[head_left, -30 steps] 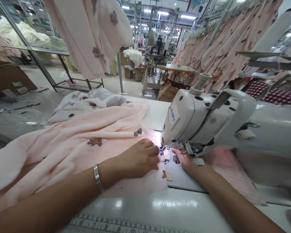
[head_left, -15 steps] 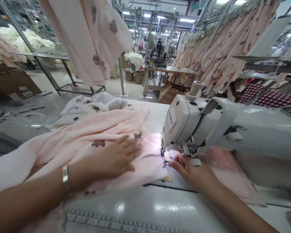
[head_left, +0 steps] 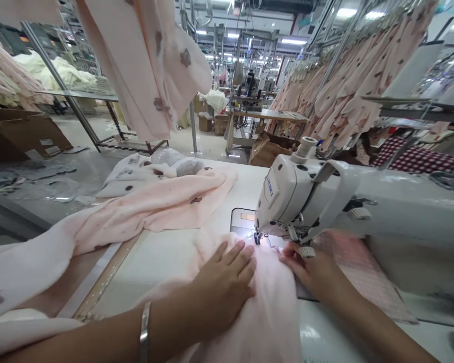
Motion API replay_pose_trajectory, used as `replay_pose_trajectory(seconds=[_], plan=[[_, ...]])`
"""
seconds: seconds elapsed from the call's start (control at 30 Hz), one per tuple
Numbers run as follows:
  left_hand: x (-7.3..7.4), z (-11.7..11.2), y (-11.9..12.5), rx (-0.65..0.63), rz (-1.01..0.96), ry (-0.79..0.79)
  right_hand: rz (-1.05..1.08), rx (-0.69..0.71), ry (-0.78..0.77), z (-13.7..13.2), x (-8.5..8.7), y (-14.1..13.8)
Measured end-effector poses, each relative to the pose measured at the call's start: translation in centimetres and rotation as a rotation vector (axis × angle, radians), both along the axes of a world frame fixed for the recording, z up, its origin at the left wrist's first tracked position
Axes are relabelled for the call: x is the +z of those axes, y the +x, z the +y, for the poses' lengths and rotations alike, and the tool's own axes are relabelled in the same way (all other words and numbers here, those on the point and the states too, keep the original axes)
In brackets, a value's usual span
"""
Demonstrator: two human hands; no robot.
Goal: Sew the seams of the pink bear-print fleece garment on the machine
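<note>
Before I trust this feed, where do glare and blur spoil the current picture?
Head view: bright light beneath the sewing machine washes out nearby pink fabric; head view: glare spots the white tabletop; head view: the right forearm looks smeared, the left hand clearer.

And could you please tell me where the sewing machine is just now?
In the head view, the sewing machine stands on the right, one end over the pink fabric, with the left hand and right hand close by.
</note>
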State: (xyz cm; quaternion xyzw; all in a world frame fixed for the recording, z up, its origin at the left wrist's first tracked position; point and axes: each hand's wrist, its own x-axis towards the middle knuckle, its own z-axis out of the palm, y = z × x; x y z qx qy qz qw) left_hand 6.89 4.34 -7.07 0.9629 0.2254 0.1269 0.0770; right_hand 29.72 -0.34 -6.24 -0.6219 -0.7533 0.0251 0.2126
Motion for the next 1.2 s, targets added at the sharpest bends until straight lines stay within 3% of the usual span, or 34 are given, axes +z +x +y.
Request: replay_pose_trajectory(seconds=[0.17,0.33,0.5,0.7,0.9,1.2], plan=[[-0.3,-0.2,0.4,0.012,0.034,-0.021,-0.048,0.119,0.134,-1.9,-0.3,-1.6],[-0.1,0.2,0.8,-0.001,0.001,-0.036,-0.306,0.208,-0.061,-3.1,-1.8,-1.7],[-0.3,0.8,0.6,-0.009,-0.045,-0.021,-0.306,0.230,-0.105,-2.7,-2.5,-0.3],[-0.5,2.4,1.2,0.013,-0.058,0.009,-0.316,0.150,-0.194,-1.1,-1.8,-0.4],[-0.8,4.4,1.8,0.091,-0.056,-0.060,-0.333,0.075,-0.110,0.1,-1.8,0.1],[-1.1,4.6,1.9,0.107,-0.081,-0.059,-0.292,0.077,-0.041,0.6,-4.3,1.9]])
